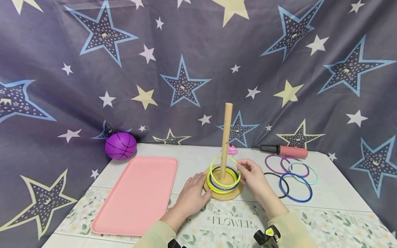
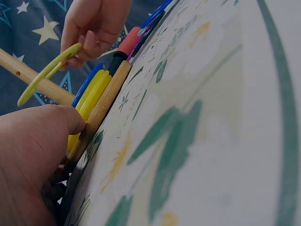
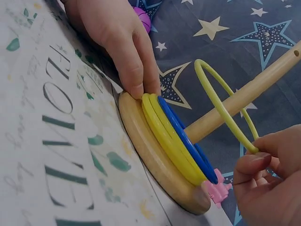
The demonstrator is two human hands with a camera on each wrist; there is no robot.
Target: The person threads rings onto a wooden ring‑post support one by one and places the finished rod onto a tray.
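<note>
Right hand (image 1: 252, 175) pinches the lime ring (image 3: 212, 94) at one edge, thumb against fingers. Ring sits around the post (image 1: 226, 137), tilted, apart from the blue ring (image 3: 186, 141) below. Edge grip presumably leaves the fingers room beside the wood. Left hand (image 1: 193, 194) relaxed, grasping nothing, digits laid against the left side of the base (image 1: 224, 197); likely steadying it. Whether they also touch the yellow rings (image 3: 167, 139): cannot tell. Those lie lowest around the post, blue above. Broad base seems meant to keep the post upright.

Loose to the right, perhaps for easy reach: purple rings (image 1: 265, 164), turquoise ring (image 1: 317, 175), black ring (image 1: 288, 191), other blue ring (image 1: 297, 200), several overlapping. Pump (image 1: 293, 151) on its side behind them. Pink toy (image 1: 232, 150) behind the post, partly hidden. Tray (image 1: 136, 196) at left, ball (image 1: 121, 145) near its far end.

Bench (image 1: 335, 186): pale top, floral band nearer the person, "FLOWER" printed there. Dark star-patterned cloth (image 1: 198, 41), creased, hangs behind and at both sides; room beyond not visible.
</note>
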